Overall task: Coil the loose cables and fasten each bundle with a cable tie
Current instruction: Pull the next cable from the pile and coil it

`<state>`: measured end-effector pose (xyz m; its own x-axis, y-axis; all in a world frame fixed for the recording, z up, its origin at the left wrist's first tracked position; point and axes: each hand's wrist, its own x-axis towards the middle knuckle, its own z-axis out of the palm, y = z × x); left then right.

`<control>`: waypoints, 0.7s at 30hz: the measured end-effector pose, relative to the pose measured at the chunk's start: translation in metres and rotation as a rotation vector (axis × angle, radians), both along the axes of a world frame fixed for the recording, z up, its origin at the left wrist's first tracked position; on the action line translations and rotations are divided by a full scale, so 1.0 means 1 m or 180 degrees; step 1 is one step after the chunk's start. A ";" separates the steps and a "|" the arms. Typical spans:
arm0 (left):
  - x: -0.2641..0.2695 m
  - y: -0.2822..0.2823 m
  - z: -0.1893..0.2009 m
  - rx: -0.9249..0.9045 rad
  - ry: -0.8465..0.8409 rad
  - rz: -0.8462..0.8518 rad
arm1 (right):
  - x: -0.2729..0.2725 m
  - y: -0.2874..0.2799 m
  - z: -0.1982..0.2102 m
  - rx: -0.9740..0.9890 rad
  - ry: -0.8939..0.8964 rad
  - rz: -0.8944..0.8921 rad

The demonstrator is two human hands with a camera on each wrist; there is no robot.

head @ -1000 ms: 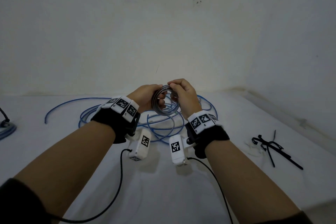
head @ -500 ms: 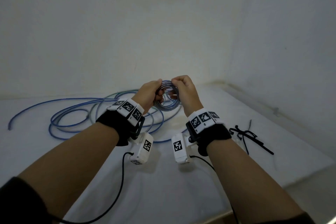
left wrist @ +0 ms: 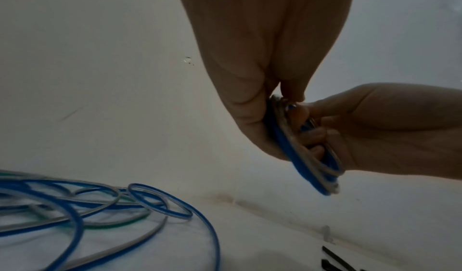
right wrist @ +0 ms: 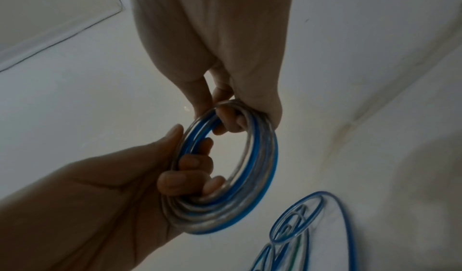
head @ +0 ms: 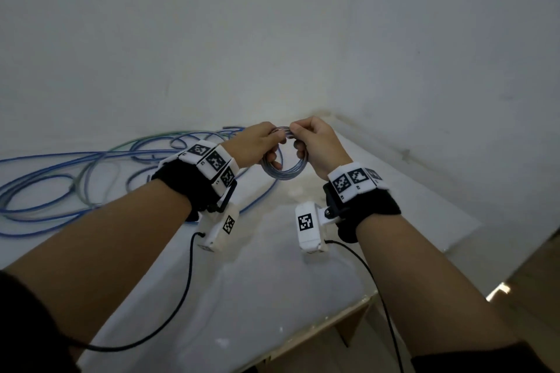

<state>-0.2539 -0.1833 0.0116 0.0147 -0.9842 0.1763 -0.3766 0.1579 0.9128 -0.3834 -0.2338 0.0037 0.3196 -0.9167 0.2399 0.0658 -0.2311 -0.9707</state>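
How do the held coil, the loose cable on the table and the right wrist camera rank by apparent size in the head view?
1. Loose cable: the largest, sprawled across the table's left side.
2 and 3. Held coil, gripped by the left hand and right hand, and right wrist camera: similar; the camera sits nearer, so no ranking.

Coiled cable (right wrist: 250,186): glossy, smooth clear-and-blue plastic sheath. Loose cables (head: 75,172): same glossy plastic. Table top (head: 272,281): smooth white, slight sheen. Wrist bands (head: 188,188): matt black cloth.
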 end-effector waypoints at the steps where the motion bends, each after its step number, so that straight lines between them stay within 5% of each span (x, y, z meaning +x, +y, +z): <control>1: -0.005 -0.003 -0.001 0.0064 -0.0035 -0.0110 | -0.007 -0.002 -0.001 0.0043 0.0026 -0.0023; 7: -0.043 -0.018 -0.004 0.0238 -0.0309 -0.0452 | -0.051 -0.012 -0.005 0.0134 0.0251 -0.0209; 15: -0.065 -0.038 -0.017 0.0310 0.0227 0.0103 | -0.075 -0.021 -0.013 0.0516 0.0280 -0.0333; 18: -0.054 -0.042 -0.018 0.0292 0.0289 0.0389 | -0.083 -0.027 -0.023 0.0240 0.1672 -0.0440; 21: -0.046 -0.042 -0.019 0.0320 0.0346 0.0492 | -0.081 -0.024 -0.033 -0.0169 0.3349 0.0262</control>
<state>-0.3001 -0.2253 -0.0070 0.1805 -0.9813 0.0666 -0.2877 0.0121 0.9576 -0.4644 -0.2582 -0.0292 0.4506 -0.8792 -0.1552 -0.7857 -0.3080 -0.5365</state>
